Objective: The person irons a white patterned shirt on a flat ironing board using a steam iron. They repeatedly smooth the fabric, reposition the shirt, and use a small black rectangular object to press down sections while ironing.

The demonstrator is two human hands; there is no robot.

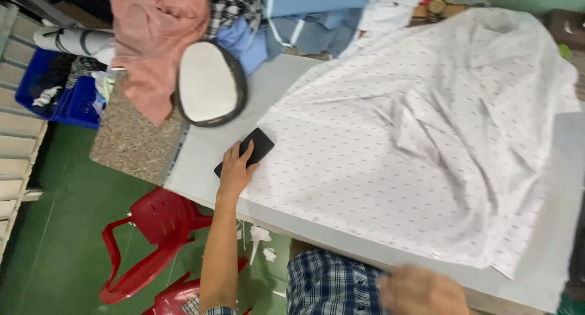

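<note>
We see the left hand [236, 168] left of centre in the frame, its fingers [248, 149] lying flat over a flat black rectangular phone [259, 146] and pressing on it rather than curled round it. The phone sits on the pale grey table [201, 150], just at the left edge of a large white dotted cotton shirt [414, 144] that is spread across most of the table and fills the right half of the frame. The right hand [421, 290] shows blurred at the bottom of the frame, right of centre, at the near edge of the table just below the shirt's hem; we cannot tell how its fingers stand or whether they grip anything. Below it lies a blue and white checked cloth [329, 284].

In the upper left of the frame an oval white padded ironing pad with a dark rim [210, 83] rests on the table, near the phone but apart from it. Behind it lie a salmon-pink garment [152, 34] and folded light blue clothes [304, 16]. A blue plastic crate [67, 95] stands at the far left, and red plastic chairs [152, 242] stand on the green floor [55, 242] at the lower left
</note>
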